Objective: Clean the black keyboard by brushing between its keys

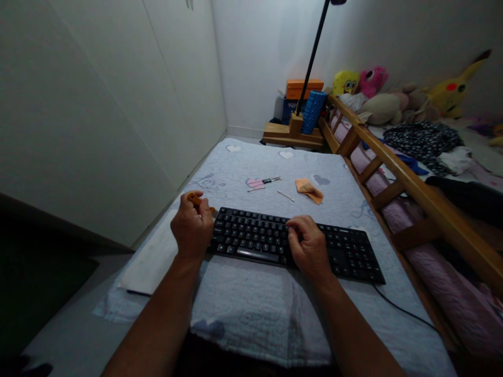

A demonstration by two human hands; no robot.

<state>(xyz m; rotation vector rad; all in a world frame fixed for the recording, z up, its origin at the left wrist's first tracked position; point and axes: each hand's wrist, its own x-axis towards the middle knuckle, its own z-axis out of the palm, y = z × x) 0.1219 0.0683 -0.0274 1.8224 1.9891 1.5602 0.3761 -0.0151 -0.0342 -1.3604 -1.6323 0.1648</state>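
A black keyboard (255, 235) lies on a light blue quilted cover (243, 293). Closed around a small yellow-orange object (194, 199), my left hand (192, 225) is at the keyboard's left end. My right hand (308, 246) rests on the keyboard right of its middle, fingers curled; whatever they might hold is hidden. Beyond the keyboard lie an orange cloth (309, 190), a cotton swab (285, 196), another thin swab (257, 189) and a small brush-like tool with a black part (271, 180).
A wooden bed rail (393, 152) runs along the right, with plush toys (383, 107) behind it. At the far end stand a wooden stand (293, 131) with a black pole and a blue roller (313, 111). White cabinets (157, 78) line the left. The keyboard's cable (404, 311) trails right.
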